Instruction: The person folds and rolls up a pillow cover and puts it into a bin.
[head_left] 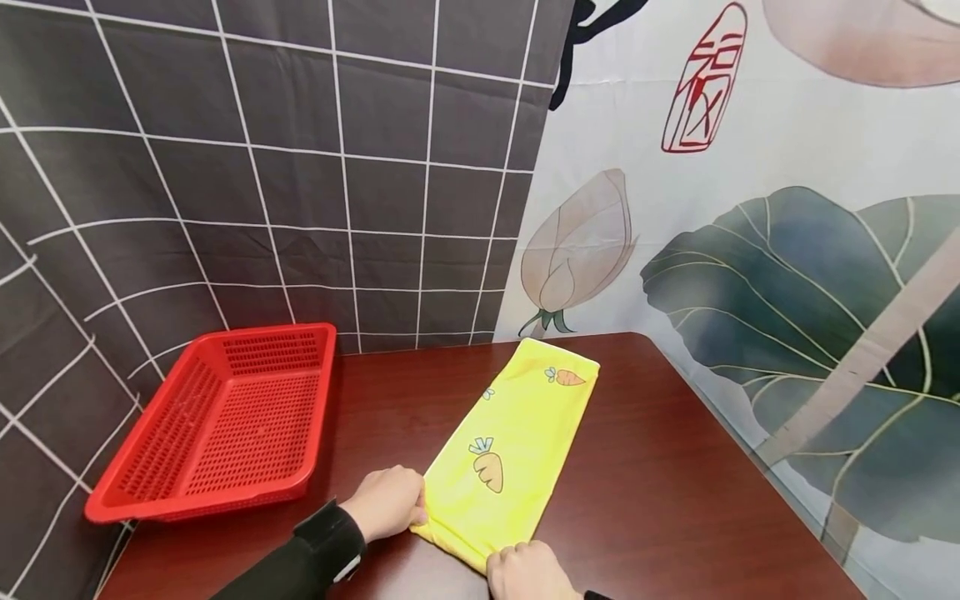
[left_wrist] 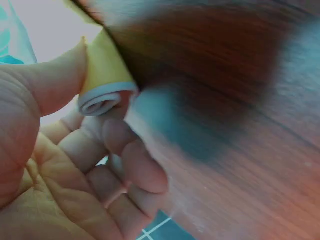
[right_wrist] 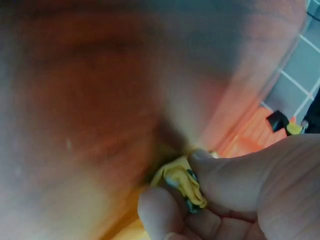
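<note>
A yellow cloth (head_left: pixel 517 442) printed with carrots lies folded into a long strip on the dark red table (head_left: pixel 660 492), its near end rolled up. My left hand (head_left: pixel 390 500) pinches the roll's left end; in the left wrist view the thumb (left_wrist: pixel 60 75) and fingers hold the rolled cloth end (left_wrist: pixel 102 97). My right hand (head_left: pixel 528 571) grips the roll's right end, and the right wrist view shows the bunched yellow cloth (right_wrist: pixel 182 182) between thumb and fingers.
A red perforated plastic basket (head_left: pixel 225 417) stands on the table's left side, close to my left hand. A dark grid-patterned curtain (head_left: pixel 262 167) hangs behind it and a leaf-printed curtain (head_left: pixel 787 250) runs along the right edge.
</note>
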